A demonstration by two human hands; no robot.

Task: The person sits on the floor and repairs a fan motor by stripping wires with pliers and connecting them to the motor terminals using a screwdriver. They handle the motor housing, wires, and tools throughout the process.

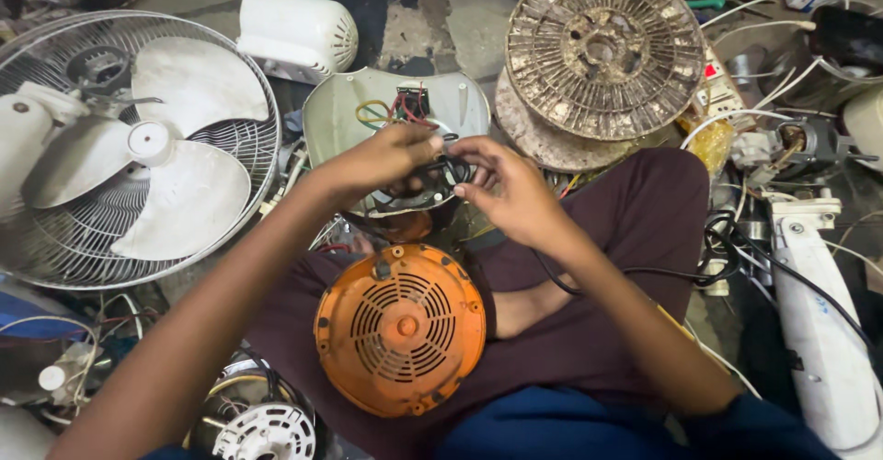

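Over orange motor cover, both hands pinch black wire, prob.

Orange slotted motor cover, white fan blades, red, green and yellow wires, maroon trousers.

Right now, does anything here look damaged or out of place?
Yes. The round grille at top is caked with grime. The white housing lies open, coloured wires exposed, where both hands, left and right, pinch a black cable.
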